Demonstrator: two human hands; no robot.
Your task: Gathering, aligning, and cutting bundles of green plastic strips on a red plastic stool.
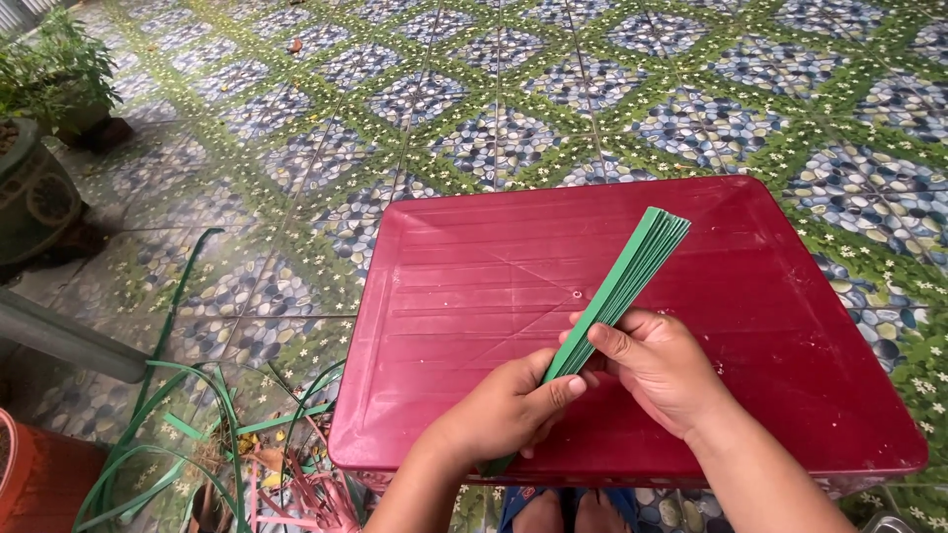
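both hands meet at the lower centre of the frame over a dark red plastic lid (474, 296), which fills the middle. the left hand (509, 405) is closed around the lower part of a stack of green strips (622, 281), thumb laid along its edge. the right hand (657, 365) grips the same stack just above, thumb on top, fingers wrapped beneath. the strips rise tilted toward the upper right and fan slightly at their far end. loose green strips (188, 424) curl on the patterned tile floor (513, 89) at lower left. potted plants (49, 89) stand at upper left, well apart from the hands.
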